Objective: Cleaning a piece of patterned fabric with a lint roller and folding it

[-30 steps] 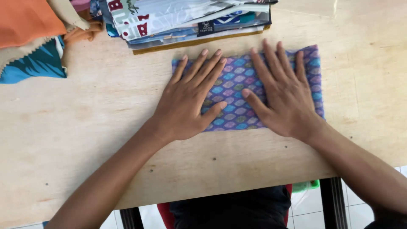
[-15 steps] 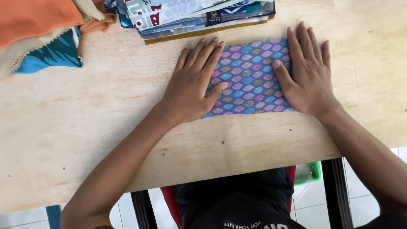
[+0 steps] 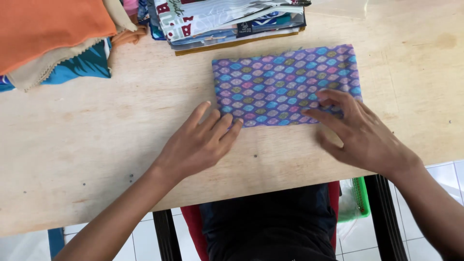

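Both hands slid back off cloth (image 3: 285,84) toward lower frame since earlier frames; then palms lay flat on it, now only fingertips reach near edge. Cloth: folded purple patterned rectangle, centre-right upper frame, flat on desk (image 3: 96,145), long axis left-right. Left hand (image 3: 198,142) flat, fingers together, tips at lower-left corner. Right hand (image 3: 360,133) fingers spread, holding nothing, tips on lower-right edge; possibly pinching, unclear. Cloth lies just above both hands. Fabric stack (image 3: 227,21) beyond it; orange cloth (image 3: 48,26) upper left.
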